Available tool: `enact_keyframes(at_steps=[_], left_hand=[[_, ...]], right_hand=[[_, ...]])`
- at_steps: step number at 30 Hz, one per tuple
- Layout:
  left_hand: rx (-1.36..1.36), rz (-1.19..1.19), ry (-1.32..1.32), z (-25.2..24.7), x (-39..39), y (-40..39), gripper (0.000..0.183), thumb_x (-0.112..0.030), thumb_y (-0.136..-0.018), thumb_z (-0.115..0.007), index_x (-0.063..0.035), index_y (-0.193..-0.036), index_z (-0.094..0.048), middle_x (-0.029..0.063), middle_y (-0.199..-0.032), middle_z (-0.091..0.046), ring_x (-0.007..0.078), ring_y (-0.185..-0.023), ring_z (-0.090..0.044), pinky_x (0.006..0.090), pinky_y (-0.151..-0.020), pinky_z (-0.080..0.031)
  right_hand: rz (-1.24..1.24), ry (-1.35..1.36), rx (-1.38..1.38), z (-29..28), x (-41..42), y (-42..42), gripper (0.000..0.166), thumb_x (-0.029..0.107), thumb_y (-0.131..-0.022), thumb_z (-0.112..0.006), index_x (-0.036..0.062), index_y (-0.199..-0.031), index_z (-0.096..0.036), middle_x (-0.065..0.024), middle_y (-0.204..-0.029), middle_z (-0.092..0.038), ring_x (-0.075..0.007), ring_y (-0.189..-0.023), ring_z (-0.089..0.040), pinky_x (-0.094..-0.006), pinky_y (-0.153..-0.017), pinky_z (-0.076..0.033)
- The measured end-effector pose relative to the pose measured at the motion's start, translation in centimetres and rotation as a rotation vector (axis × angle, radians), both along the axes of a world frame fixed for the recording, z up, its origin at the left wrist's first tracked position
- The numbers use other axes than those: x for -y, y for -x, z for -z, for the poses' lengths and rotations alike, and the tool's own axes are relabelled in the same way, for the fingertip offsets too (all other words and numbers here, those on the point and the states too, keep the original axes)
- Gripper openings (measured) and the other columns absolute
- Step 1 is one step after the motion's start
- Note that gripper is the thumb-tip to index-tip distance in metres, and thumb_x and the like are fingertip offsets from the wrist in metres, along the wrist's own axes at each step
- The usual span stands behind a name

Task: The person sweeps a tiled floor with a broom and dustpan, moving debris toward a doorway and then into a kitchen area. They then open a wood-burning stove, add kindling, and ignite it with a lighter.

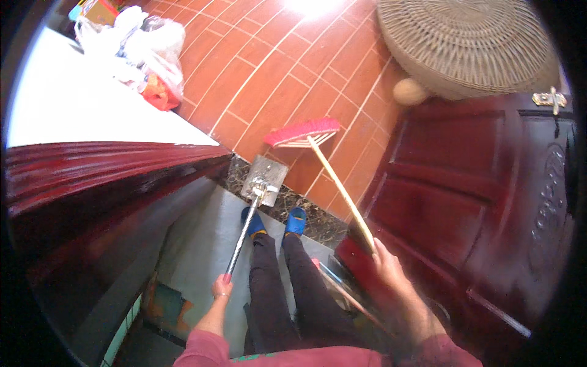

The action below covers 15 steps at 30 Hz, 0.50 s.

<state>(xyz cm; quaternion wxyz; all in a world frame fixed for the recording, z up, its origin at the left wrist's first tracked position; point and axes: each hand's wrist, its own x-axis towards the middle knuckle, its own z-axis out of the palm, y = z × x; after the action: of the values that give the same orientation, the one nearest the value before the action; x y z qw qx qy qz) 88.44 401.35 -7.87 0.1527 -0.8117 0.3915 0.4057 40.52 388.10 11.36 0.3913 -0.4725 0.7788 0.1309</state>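
Note:
My left hand [222,286] is closed on the top end of the long handle of a metal dustpan [269,170]. The pan lies over the dark marble threshold, close to the door frame's foot and just beyond my blue slippers. In my right hand [388,260] is the upper end of the yellow handle of a broom [303,131]. The broom's head, with pink bristles, is on the red tiles beyond the pan and to its right. A gap of tile lies between the pan and the bristles.
A dark red wooden door [440,202] stands open at the right. Behind it sits a large round wicker piece [467,46]. Plastic bags [151,50] lie at the upper left, beyond the door frame [110,160]. More long handles [346,296] lean beside my right leg.

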Motion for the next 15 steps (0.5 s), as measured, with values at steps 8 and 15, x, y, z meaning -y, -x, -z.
enact_keyframes(at_steps=[8,15], left_hand=[[0.037,-0.013,0.034,-1.4,-2.6,0.8,0.026,-0.02,-0.063,-0.062,-0.0186,-0.089,-0.062,0.0135,-0.077,-0.062,0.035,-0.075,-0.059,0.0431,-0.067,-0.046],[0.087,0.015,0.069,-2.9,-3.6,1.2,0.028,-0.018,-0.06,-0.063,-0.0166,-0.088,-0.062,0.0133,-0.073,-0.062,0.0349,-0.071,-0.059,0.0423,-0.067,-0.046]], right_hand=[[-0.049,0.575,0.035,7.7,13.0,10.6,0.039,0.014,-0.088,-0.046,0.0093,-0.127,-0.04,-0.0205,-0.119,-0.05,-0.0319,-0.111,-0.048,-0.0371,-0.088,-0.04],[0.428,0.335,0.051,18.6,29.4,12.9,0.027,0.022,-0.091,-0.031,0.0076,-0.105,-0.05,-0.0123,-0.081,-0.054,-0.022,-0.071,-0.051,-0.0379,-0.061,-0.042]])
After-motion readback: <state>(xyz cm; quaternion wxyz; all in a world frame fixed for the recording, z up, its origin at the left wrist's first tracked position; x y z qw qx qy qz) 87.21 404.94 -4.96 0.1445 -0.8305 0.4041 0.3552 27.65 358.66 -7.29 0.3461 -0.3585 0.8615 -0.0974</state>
